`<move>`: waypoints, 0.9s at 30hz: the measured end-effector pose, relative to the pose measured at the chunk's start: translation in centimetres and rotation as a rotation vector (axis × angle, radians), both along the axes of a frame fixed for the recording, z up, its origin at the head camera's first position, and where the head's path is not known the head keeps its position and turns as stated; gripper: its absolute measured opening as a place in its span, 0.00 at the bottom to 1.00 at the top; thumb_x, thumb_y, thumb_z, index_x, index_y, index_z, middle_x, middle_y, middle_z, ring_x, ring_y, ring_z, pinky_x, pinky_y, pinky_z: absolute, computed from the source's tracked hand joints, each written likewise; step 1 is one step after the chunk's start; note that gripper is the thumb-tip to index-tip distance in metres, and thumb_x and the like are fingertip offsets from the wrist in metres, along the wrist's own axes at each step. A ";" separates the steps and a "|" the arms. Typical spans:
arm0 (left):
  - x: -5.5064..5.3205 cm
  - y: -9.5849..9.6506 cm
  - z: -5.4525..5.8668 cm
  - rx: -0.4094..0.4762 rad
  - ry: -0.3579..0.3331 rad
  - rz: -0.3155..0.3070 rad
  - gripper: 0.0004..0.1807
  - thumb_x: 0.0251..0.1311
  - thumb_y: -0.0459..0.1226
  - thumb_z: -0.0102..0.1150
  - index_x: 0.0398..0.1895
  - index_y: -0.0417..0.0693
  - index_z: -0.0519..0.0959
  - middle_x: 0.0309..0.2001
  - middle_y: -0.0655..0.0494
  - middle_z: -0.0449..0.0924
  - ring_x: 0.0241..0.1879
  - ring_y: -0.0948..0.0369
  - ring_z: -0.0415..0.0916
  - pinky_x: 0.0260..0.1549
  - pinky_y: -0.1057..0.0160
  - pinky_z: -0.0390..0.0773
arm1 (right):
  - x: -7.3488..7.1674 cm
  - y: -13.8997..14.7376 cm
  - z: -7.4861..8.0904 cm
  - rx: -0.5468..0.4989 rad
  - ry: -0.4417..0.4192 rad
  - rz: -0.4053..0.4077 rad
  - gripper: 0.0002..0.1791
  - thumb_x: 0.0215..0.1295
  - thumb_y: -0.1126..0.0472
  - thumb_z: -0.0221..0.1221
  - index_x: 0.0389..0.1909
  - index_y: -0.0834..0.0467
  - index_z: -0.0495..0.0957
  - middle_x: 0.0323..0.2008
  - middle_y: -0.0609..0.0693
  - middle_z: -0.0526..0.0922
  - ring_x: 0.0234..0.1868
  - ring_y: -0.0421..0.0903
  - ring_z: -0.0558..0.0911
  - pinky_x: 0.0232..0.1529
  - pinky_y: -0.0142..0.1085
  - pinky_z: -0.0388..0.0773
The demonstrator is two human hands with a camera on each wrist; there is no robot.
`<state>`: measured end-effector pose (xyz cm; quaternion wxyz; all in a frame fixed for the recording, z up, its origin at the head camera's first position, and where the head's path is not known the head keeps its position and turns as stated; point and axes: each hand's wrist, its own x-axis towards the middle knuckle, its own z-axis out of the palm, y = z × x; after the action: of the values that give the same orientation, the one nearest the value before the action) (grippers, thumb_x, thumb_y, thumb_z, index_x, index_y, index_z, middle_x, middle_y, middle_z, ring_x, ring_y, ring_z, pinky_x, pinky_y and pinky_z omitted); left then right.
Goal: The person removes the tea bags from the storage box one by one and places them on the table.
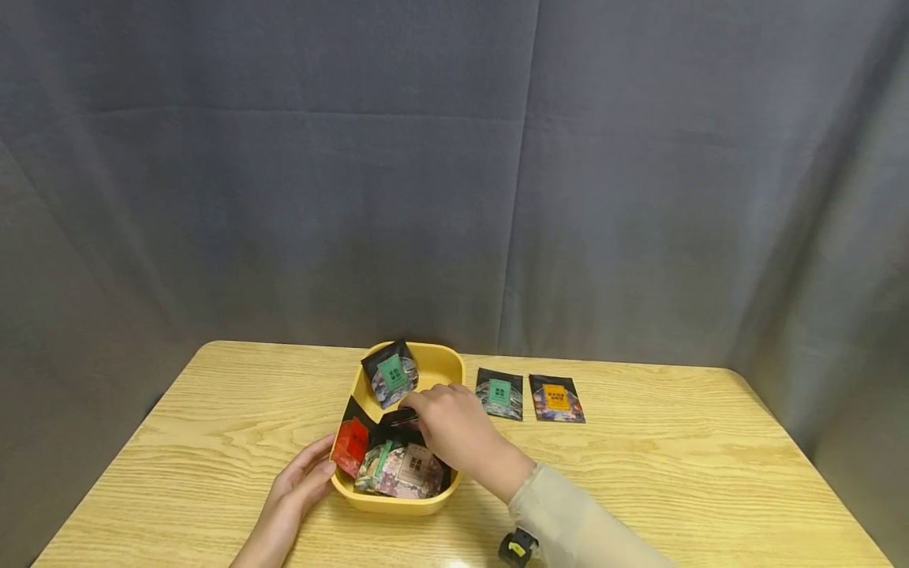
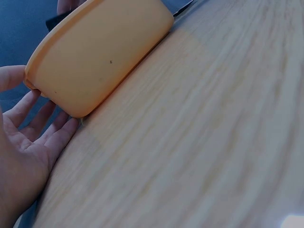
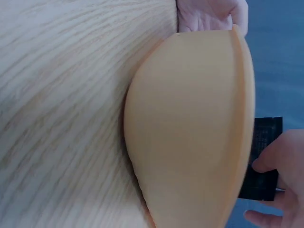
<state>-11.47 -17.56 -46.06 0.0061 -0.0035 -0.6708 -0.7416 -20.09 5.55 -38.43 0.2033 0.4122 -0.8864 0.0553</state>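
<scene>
A yellow bin (image 1: 398, 505) on the table holds several dark printed sachets. My left hand (image 1: 298, 481) touches its left side; in the left wrist view, the thumb lies at the rim and the extended fingers rest against the outer wall. My right hand (image 1: 454, 426) reaches over the bin, pinching a black sachet (image 3: 266, 152) between thumb and fingers. Inside the bin, a red-labelled sachet (image 1: 351, 448) leans at the left and a pink-labelled sachet (image 1: 413, 471) lies near the front. Against the back left leans a green-labelled sachet (image 1: 391, 372).
To the right of the bin, another green-labelled sachet (image 1: 500, 393) and an orange-labelled sachet (image 1: 557, 398) lie side by side on the wooden table (image 1: 675, 465). A grey curtain (image 1: 398, 197) hangs behind the table's back edge.
</scene>
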 end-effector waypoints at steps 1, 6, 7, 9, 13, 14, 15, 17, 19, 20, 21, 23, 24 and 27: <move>0.0 0.0 0.0 -0.001 -0.002 -0.001 0.28 0.72 0.35 0.49 0.71 0.31 0.61 0.69 0.34 0.61 0.55 0.70 0.73 0.53 0.69 0.76 | 0.0 0.1 0.1 -0.021 0.010 0.008 0.14 0.59 0.67 0.66 0.46 0.52 0.84 0.32 0.44 0.86 0.32 0.42 0.82 0.35 0.35 0.77; -0.1 0.0 0.1 -0.002 -0.006 -0.007 0.28 0.73 0.36 0.49 0.71 0.32 0.60 0.69 0.34 0.61 0.55 0.70 0.73 0.53 0.70 0.75 | 0.0 0.7 0.5 -0.104 0.056 0.037 0.13 0.60 0.69 0.64 0.43 0.52 0.85 0.31 0.43 0.86 0.31 0.41 0.82 0.32 0.35 0.76; -0.1 -0.1 0.1 -0.003 -0.004 -0.007 0.28 0.73 0.35 0.49 0.71 0.32 0.60 0.69 0.34 0.61 0.55 0.70 0.73 0.53 0.69 0.75 | 0.1 0.9 0.6 -0.111 0.070 0.038 0.12 0.59 0.69 0.64 0.42 0.52 0.85 0.32 0.43 0.86 0.31 0.41 0.82 0.33 0.36 0.76; -0.1 -0.1 0.1 -0.002 -0.005 -0.006 0.28 0.73 0.35 0.48 0.71 0.31 0.60 0.70 0.34 0.61 0.55 0.70 0.73 0.53 0.70 0.75 | 0.3 1.3 0.7 -0.118 0.100 0.037 0.11 0.59 0.68 0.66 0.41 0.52 0.85 0.33 0.44 0.87 0.33 0.42 0.82 0.35 0.37 0.77; 0.0 -0.1 0.1 0.003 -0.016 -0.003 0.28 0.73 0.35 0.49 0.71 0.31 0.60 0.70 0.34 0.60 0.55 0.71 0.73 0.53 0.70 0.75 | 0.7 2.3 0.9 -0.133 0.166 0.032 0.12 0.55 0.67 0.68 0.40 0.51 0.84 0.34 0.44 0.87 0.37 0.43 0.82 0.41 0.38 0.77; 0.1 -0.1 0.1 0.005 -0.017 -0.002 0.28 0.73 0.35 0.49 0.71 0.31 0.60 0.70 0.33 0.60 0.55 0.71 0.73 0.53 0.70 0.75 | 0.8 2.6 1.0 -0.146 0.175 0.037 0.13 0.55 0.68 0.68 0.40 0.51 0.84 0.35 0.43 0.87 0.37 0.43 0.82 0.41 0.37 0.77; 0.1 -0.1 0.1 0.005 -0.015 -0.001 0.28 0.73 0.35 0.49 0.71 0.31 0.60 0.70 0.33 0.60 0.55 0.71 0.73 0.53 0.70 0.75 | 0.8 2.9 1.0 -0.154 0.185 0.039 0.13 0.54 0.68 0.67 0.40 0.51 0.84 0.35 0.43 0.87 0.37 0.43 0.82 0.42 0.37 0.77; 0.1 -0.1 0.1 0.001 -0.011 0.000 0.28 0.73 0.35 0.48 0.71 0.30 0.60 0.70 0.33 0.60 0.55 0.71 0.73 0.53 0.70 0.75 | 0.8 3.6 1.3 -0.181 0.195 0.053 0.14 0.54 0.69 0.67 0.40 0.51 0.84 0.34 0.43 0.86 0.37 0.43 0.81 0.42 0.37 0.76; 0.1 -0.1 0.1 0.001 -0.006 0.002 0.28 0.73 0.35 0.48 0.71 0.30 0.60 0.70 0.32 0.60 0.55 0.71 0.73 0.53 0.70 0.75 | 0.8 4.3 1.4 -0.201 0.211 0.060 0.13 0.55 0.69 0.66 0.40 0.52 0.83 0.35 0.44 0.86 0.37 0.43 0.81 0.43 0.38 0.77; 0.1 -0.1 0.1 -0.001 -0.006 0.004 0.28 0.73 0.35 0.48 0.71 0.30 0.60 0.70 0.32 0.60 0.55 0.71 0.73 0.53 0.70 0.75 | 0.8 4.7 1.5 -0.207 0.223 0.061 0.12 0.56 0.69 0.66 0.40 0.52 0.83 0.34 0.44 0.86 0.37 0.43 0.81 0.43 0.38 0.77; 0.1 -0.1 0.1 -0.002 -0.007 0.004 0.28 0.73 0.36 0.48 0.71 0.31 0.60 0.70 0.33 0.60 0.55 0.71 0.73 0.53 0.70 0.75 | 0.7 5.1 1.5 -0.213 0.235 0.059 0.12 0.56 0.69 0.66 0.40 0.53 0.82 0.34 0.44 0.86 0.37 0.43 0.81 0.43 0.38 0.77; 0.1 -0.1 0.1 0.003 -0.009 0.003 0.28 0.73 0.36 0.49 0.71 0.31 0.60 0.70 0.33 0.60 0.55 0.71 0.73 0.53 0.70 0.75 | 0.6 5.9 1.6 -0.221 0.253 0.053 0.11 0.58 0.69 0.65 0.40 0.54 0.82 0.35 0.45 0.86 0.37 0.44 0.81 0.42 0.39 0.78; 0.1 -0.1 0.1 0.005 -0.010 0.002 0.28 0.73 0.36 0.49 0.71 0.31 0.60 0.70 0.33 0.60 0.55 0.71 0.73 0.53 0.70 0.75 | 0.6 6.4 1.6 -0.223 0.258 0.048 0.10 0.58 0.69 0.64 0.40 0.54 0.82 0.35 0.46 0.86 0.37 0.44 0.82 0.42 0.40 0.78; 0.1 -0.1 0.0 0.011 -0.003 0.003 0.28 0.73 0.35 0.48 0.71 0.31 0.60 0.69 0.33 0.61 0.55 0.70 0.73 0.53 0.70 0.75 | 0.4 7.7 1.5 -0.221 0.255 0.032 0.11 0.60 0.70 0.61 0.41 0.56 0.81 0.35 0.46 0.86 0.37 0.45 0.81 0.42 0.40 0.79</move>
<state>-11.38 -17.62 -46.05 0.0062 -0.0012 -0.6667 -0.7453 -19.71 13.29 -36.95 0.3573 0.4050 -0.8353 0.1031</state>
